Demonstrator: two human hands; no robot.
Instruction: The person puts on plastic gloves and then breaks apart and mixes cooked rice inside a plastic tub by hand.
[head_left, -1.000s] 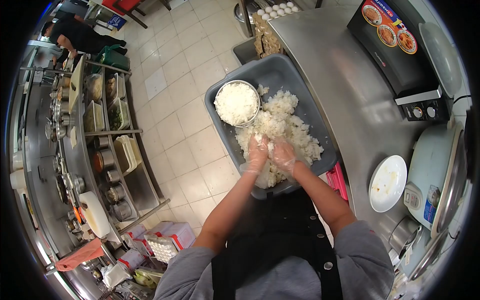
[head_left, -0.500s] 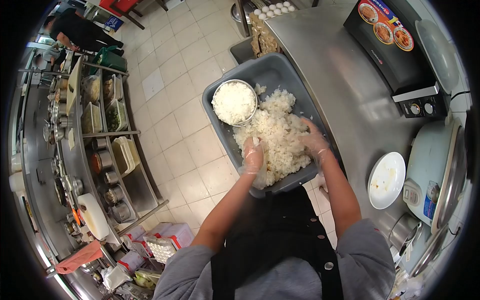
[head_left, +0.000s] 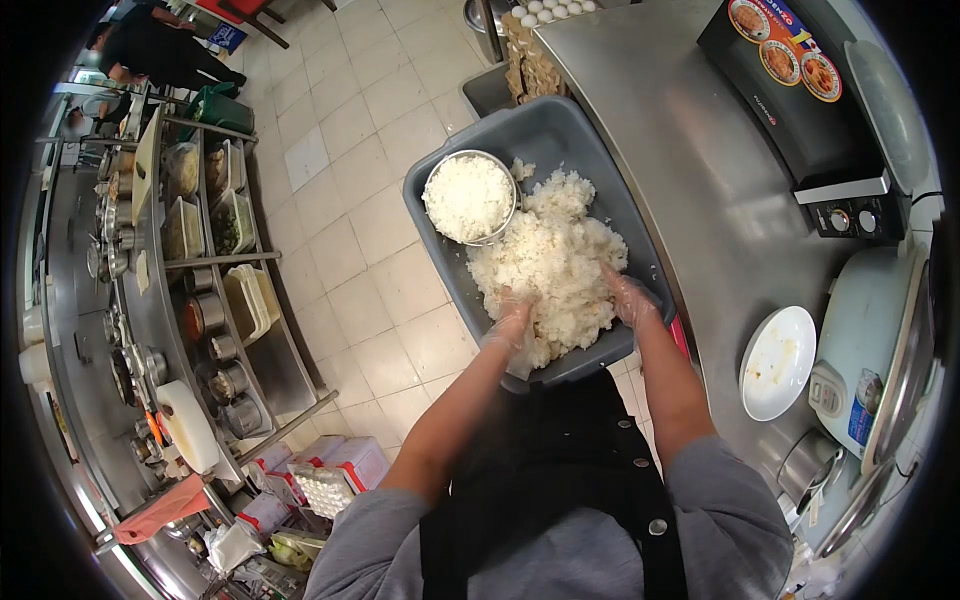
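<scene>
A grey tub [head_left: 625, 205] holds a large heap of white rice [head_left: 560, 250]. Inside its upper left corner stands a round metal pot full of rice [head_left: 468, 197]. My left hand [head_left: 512, 312], in a clear plastic glove, touches the lower left side of the heap, its fingertips partly hidden by rice. On the heap's right side is my right hand [head_left: 628, 297], gloved too, with its fingers partly in the rice near the tub's right wall. The two hands are apart, with rice between them.
A steel counter [head_left: 690, 190] on the right bears a microwave [head_left: 800, 110], a white plate [head_left: 778, 363] and a rice cooker [head_left: 860, 340]. Eggs [head_left: 545, 12] sit at the top. Shelves with food containers [head_left: 232, 222] line the left; a person in black [head_left: 165, 50] stands beyond.
My hands were close together in the rice a second ago, then moved apart to either side. Since the last frame, my left hand has turned inward against the heap and my right has lowered slightly.
</scene>
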